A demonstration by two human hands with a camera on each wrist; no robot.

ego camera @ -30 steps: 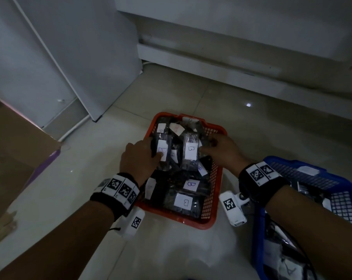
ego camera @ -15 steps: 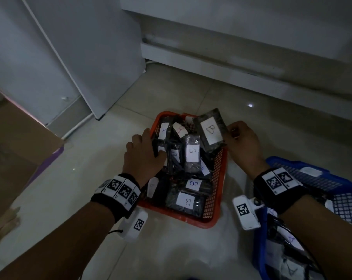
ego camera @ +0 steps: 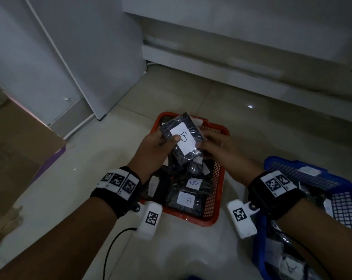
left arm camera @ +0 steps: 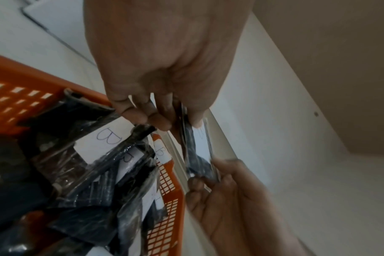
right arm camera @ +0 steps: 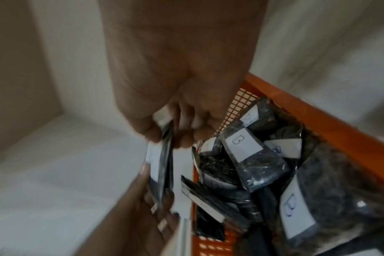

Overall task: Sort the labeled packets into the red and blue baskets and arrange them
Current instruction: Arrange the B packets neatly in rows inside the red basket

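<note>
A dark packet with a white label marked B is held above the red basket by both hands. My left hand pinches its left edge, thumb on the label. My right hand pinches its right lower edge. In the left wrist view the packet is seen edge-on between the left hand and the right hand. In the right wrist view the packet is likewise pinched at both ends. Several B-labelled packets lie in the red basket.
The blue basket with more packets stands on the floor at the right, touching my right forearm. A cardboard box sits at the left. A white door panel and a low wall ledge stand behind the baskets.
My right hand lifted the B packet out of the red basket and brought it towards the middle. My left hand left the packets in the basket and took hold of its left edge.
</note>
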